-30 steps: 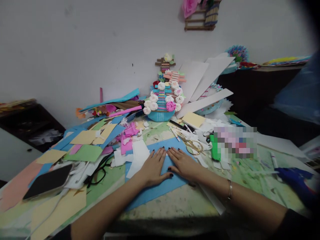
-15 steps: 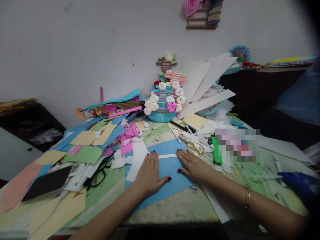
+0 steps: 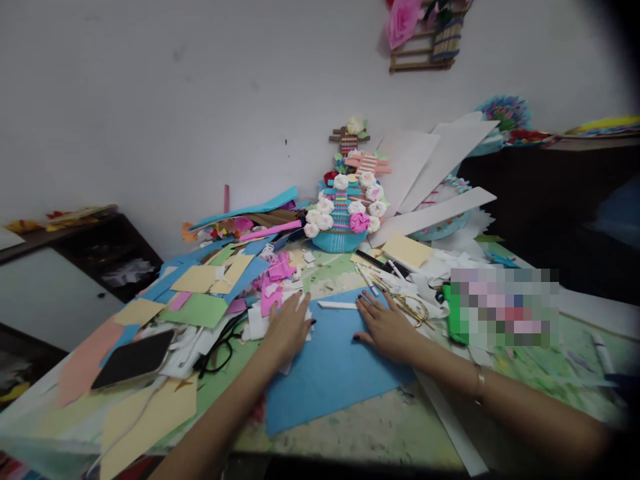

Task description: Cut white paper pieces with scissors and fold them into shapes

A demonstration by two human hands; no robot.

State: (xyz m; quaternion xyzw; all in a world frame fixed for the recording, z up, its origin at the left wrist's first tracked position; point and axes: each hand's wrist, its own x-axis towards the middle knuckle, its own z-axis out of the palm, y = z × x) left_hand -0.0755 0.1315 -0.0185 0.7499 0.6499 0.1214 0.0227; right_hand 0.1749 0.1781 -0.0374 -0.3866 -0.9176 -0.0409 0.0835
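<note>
A blue paper sheet [image 3: 335, 373] lies in front of me, with a narrow white paper strip [image 3: 334, 305] near its far edge. Flat on the sheet's right part rests my right hand [image 3: 393, 327], fingers somewhat apart, its fingertips by the strip's right end. My left hand [image 3: 287, 330] is at the sheet's left edge, over white paper pieces [image 3: 257, 325]; its fingers are stretched and apart. Whether it presses on the paper beneath is hidden. Gold-handled scissors [image 3: 414, 308] lie just beyond my right hand.
Left are a dark phone [image 3: 135, 359], black-framed glasses [image 3: 217, 357] and coloured paper sheets [image 3: 195, 310]. A blue paper lute-like craft with flowers [image 3: 341, 217] stands at the wall. A green object [image 3: 456, 317] lies right, and a long white strip [image 3: 455, 427] in front.
My left hand has moved left off the middle of the blue sheet, and the larger white piece there has shifted left with it. My right hand stays on the sheet. The view has turned slightly left.
</note>
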